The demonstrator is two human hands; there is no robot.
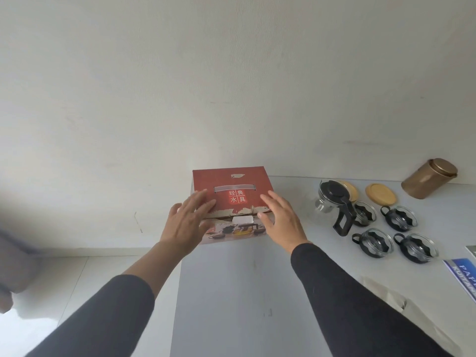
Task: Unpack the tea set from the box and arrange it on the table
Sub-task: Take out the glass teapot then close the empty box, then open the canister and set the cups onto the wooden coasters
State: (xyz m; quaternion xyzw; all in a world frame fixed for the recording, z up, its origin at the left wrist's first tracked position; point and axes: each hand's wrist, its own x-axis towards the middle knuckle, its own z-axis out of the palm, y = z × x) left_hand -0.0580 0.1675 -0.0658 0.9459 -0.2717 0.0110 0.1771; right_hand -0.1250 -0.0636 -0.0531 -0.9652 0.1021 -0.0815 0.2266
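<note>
At table's far left corner, red box [233,199], lid down; left hand [186,222] and right hand [282,220] lie flat, fingers spread. Teapot [334,202], cups [399,217] already out at right. Press lid evenly w/ both palms.

Red box [233,199], flaps shut, frame centre at bench's far left corner. Right of it: glass teapot [332,202], black lid and handle; four black-handled glass cups [400,215] clustered, upright.
</note>
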